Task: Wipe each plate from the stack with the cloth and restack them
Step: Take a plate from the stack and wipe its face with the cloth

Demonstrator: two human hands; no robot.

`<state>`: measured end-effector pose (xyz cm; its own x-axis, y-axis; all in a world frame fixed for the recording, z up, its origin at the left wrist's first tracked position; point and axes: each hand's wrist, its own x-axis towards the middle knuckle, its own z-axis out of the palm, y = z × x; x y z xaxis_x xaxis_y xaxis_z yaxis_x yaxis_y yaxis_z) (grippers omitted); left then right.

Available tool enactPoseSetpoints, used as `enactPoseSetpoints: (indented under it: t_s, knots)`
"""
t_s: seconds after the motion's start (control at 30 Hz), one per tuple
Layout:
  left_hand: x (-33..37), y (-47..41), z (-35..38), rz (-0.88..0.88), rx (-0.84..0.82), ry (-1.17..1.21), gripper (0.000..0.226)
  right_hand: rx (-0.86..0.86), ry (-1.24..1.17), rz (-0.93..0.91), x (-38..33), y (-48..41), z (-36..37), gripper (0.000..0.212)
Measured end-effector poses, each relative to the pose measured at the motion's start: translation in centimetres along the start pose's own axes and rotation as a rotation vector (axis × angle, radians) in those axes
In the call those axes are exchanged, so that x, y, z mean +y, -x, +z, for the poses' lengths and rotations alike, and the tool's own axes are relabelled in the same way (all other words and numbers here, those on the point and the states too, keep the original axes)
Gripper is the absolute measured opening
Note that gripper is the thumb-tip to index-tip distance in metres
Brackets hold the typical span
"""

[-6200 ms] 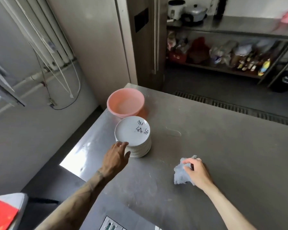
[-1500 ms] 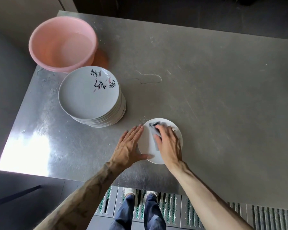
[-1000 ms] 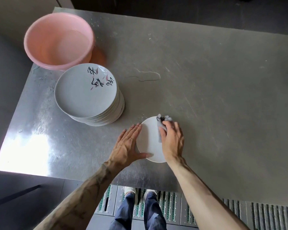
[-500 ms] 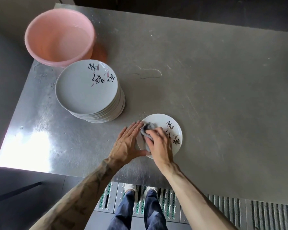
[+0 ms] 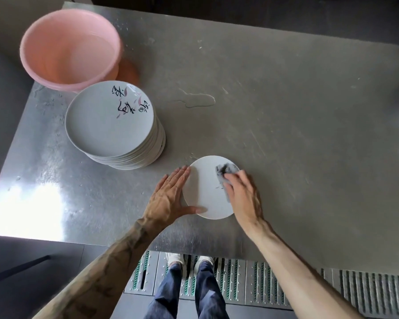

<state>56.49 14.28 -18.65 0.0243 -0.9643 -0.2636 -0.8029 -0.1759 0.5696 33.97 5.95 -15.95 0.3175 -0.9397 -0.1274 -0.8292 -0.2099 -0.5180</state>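
Plate (image 5: 203, 192) white, flat under cloth (image 5: 224, 178)

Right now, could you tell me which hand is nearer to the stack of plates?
Left. The left hand lies just below the stack of plates, bracing the single plate; the right hand works that plate's far side.

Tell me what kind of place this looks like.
Probably a commercial kitchen or dishwashing area: a stainless steel worktable, a tall stack of matching plates beside a pink basin, and metal floor drain grating underfoot.
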Motion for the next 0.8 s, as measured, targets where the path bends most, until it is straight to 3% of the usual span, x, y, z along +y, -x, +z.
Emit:
enactPoseSetpoints:
  t_s: [0.17, 0.33, 0.57, 0.67, 0.8]
  knots:
    - [0.3, 0.1, -0.3, 0.008, -0.019, 0.001, 0.129, -0.118, -0.045, -0.195, -1.9, 3.4, 1.2, 0.022]
    - [0.6, 0.1, -0.3, -0.022, -0.017, 0.01, 0.129, -0.014, 0.038, -0.003, -0.3, -0.2, -0.5, 0.021]
    - [0.5, 0.1, -0.5, 0.014, -0.044, -0.025, 0.129, -0.113, -0.195, -0.091, -4.1, 4.0, 2.6, 0.022]
    - [0.5, 0.1, -0.4, 0.009, -0.049, -0.04, 0.129, -0.161, -0.16, -0.144, -3.8, 2.9, 2.3, 0.026]
    - [0.6, 0.2, -0.3, 0.004, -0.041, -0.033, 0.128, -0.078, -0.139, -0.049, -2.6, 4.0, 1.9, 0.024]
